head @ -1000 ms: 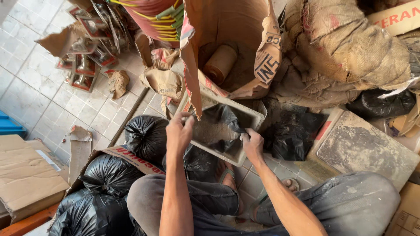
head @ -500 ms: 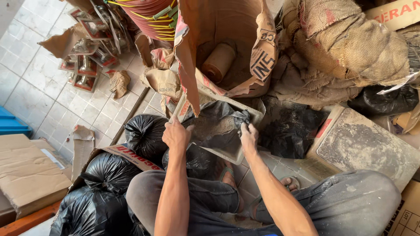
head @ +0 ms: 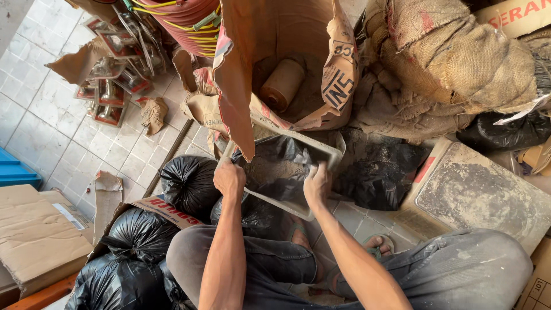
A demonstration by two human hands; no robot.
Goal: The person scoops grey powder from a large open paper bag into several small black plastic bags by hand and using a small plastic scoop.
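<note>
Hands first: my left hand (head: 229, 178) is closed around the near-left rim of a shallow grey rectangular tray (head: 327, 150), and my right hand (head: 317, 185) grips the tray's near-right edge, fingers curled over the rim where a black plastic bag (head: 281, 152) drapes across it. The two hands sit well apart, one at each side of the tray. I see the bag lying open inside the tray with grey-brown powder (head: 267, 169) heaped on it; the tray is tilted, its far end up against a torn brown paper sack (head: 287, 34) that stands open just behind it. A tan cardboard roll (head: 282, 83) lies inside that sack.

Below the tray, near my knees, several filled and knotted black bags (head: 189, 182) are piled, some resting in a low cardboard box (head: 166, 206). Burlap sacks (head: 459, 57) are heaped to the right, with a dusty flat slab (head: 482, 195) on the floor beneath them and another crumpled black bag (head: 376, 172) between slab and tray. To the left, the pale tiled floor (head: 51, 126) carries scraps of brown paper and a scatter of packaged metal fittings (head: 112, 86). I can make out a sandalled foot (head: 376, 245) under my right forearm.
</note>
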